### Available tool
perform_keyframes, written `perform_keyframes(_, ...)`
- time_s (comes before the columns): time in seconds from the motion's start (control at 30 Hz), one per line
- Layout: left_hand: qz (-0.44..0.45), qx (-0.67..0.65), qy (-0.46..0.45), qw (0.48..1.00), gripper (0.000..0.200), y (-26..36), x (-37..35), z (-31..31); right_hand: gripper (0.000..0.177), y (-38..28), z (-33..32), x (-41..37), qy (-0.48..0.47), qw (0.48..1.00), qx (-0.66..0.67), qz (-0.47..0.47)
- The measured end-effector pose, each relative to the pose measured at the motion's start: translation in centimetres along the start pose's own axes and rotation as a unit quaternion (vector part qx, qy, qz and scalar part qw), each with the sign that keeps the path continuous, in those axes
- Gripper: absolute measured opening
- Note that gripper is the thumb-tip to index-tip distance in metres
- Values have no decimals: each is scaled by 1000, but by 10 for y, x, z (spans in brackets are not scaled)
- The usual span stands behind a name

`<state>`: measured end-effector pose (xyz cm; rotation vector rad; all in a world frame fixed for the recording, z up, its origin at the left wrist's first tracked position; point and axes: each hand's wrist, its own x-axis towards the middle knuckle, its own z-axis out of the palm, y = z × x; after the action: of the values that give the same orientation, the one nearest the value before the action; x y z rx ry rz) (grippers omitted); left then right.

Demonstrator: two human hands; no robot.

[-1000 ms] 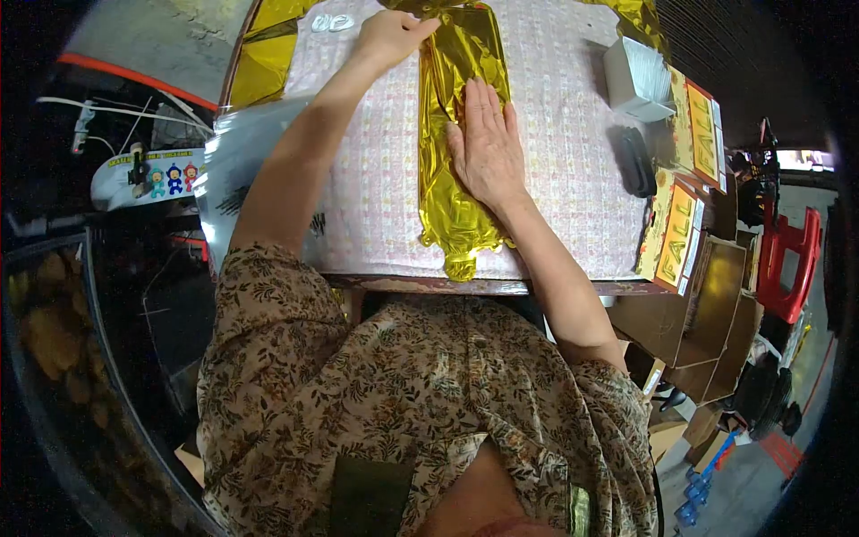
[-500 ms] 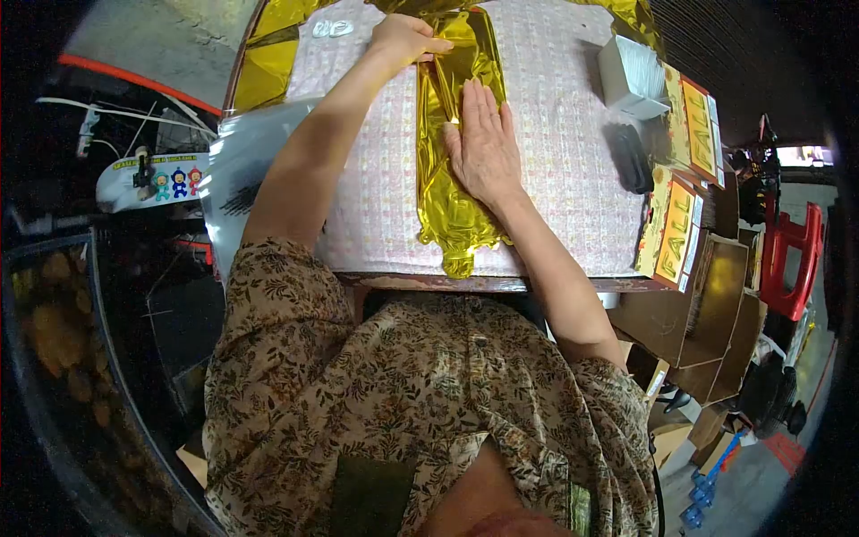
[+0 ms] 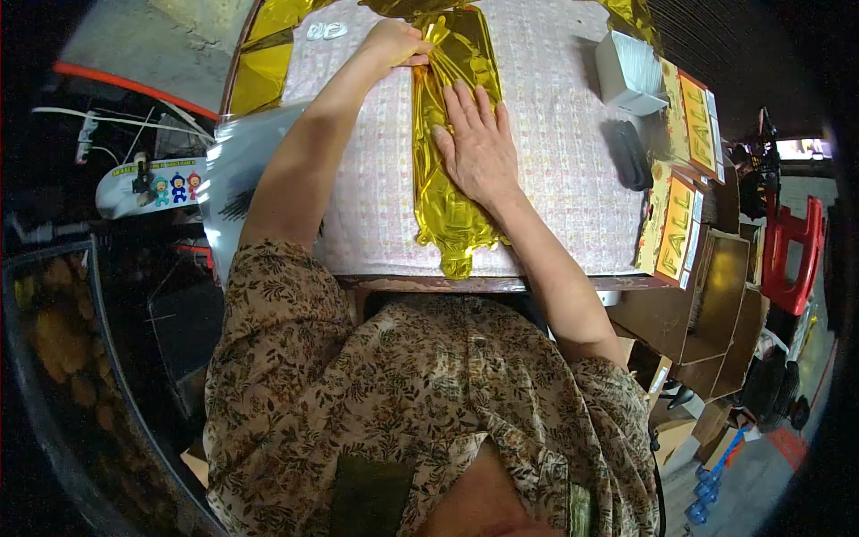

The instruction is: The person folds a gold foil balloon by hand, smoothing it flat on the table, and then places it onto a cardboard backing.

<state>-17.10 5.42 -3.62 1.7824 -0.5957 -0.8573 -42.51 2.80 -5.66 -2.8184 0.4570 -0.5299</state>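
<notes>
A shiny gold foil balloon, folded into a long strip, lies lengthwise on the cloth-covered table. My left hand is closed on its left edge near the far end, and creases fan out from that pinch. Lower down, my right hand rests flat on the foil with the fingers a little apart. At the near end, a short tab of the balloon reaches the table edge. My left fingertips are partly hidden.
Pale checked cloth covers the table. At right stand a stack of white cards, a black case and printed "FALL" packages. Clear plastic hangs over the left edge. Cardboard boxes sit beyond the right side.
My left hand has shifted slightly left, drawing the foil's upper part into radiating creases. My right hand stays on the foil, its fingers now more spread.
</notes>
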Motion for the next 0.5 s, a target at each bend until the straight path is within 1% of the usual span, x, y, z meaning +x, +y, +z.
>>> perform_keyframes(0.03,-1,0,0,1000,27,3,-1,0,60,0,0,0,-3,1000,-16,-7)
perform_keyframes(0.1,11,169,17,985,35,11,-3,-1,59,-1,0,0,-9,1000,-20,-6)
perform_keyframes(0.13,11,169,17,985,35,6,1,-3,57,-2,-1,0,-14,1000,-25,-5)
perform_keyframes(0.2,133,292,107,941,38,-8,12,-9,56,-2,-2,0,-19,999,-33,-8)
perform_keyframes(0.33,167,322,133,923,33,0,0,-11,54,-3,-4,1,-28,999,-39,-7)
perform_keyframes(0.37,288,303,160,894,30,1,1,-6,54,-3,-4,1,-28,999,-40,-5)
perform_keyframes(0.4,404,278,185,851,28,2,1,1,54,-3,-4,1,-26,999,-37,-6)
perform_keyframes(0.43,444,313,129,829,27,19,-16,13,54,-3,-3,1,-26,999,-34,-7)
perform_keyframes(0.47,443,312,129,831,27,18,-15,23,54,-3,-3,0,-28,999,-34,-7)
perform_keyframes(0.5,486,346,39,802,31,16,-15,32,55,-3,-4,0,-28,999,-39,-6)
